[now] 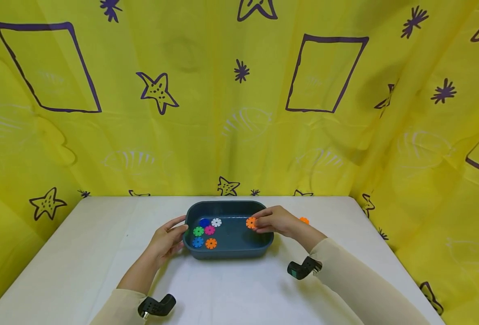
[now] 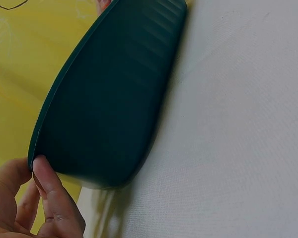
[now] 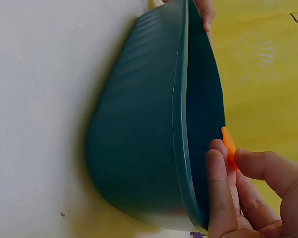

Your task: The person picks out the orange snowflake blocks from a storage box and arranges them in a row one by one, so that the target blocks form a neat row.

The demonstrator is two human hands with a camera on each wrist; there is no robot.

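A dark teal plastic basin (image 1: 229, 254) stands on the table in the head view. My left hand (image 1: 162, 243) grips its left end, thumb and fingers pinching the rim in the left wrist view. Over the basin's right end, my right hand (image 1: 278, 222) pinches an orange notched disc (image 1: 251, 222) between thumb and fingers; the right wrist view shows this disc (image 3: 228, 147) edge-on above the rim. Several discs lie in the basin's left part: dark blue (image 1: 204, 223), white (image 1: 216, 222), green (image 1: 198, 231), pink (image 1: 209, 230), blue (image 1: 198, 242) and another orange one (image 1: 211, 243).
Behind my right wrist, an orange piece (image 1: 304, 220) lies on the white-covered table (image 1: 223, 293), partly hidden by the arm. A yellow patterned curtain (image 1: 199, 135) rises at the table's back and sides. Each wrist wears a black camera mount (image 1: 304, 268).
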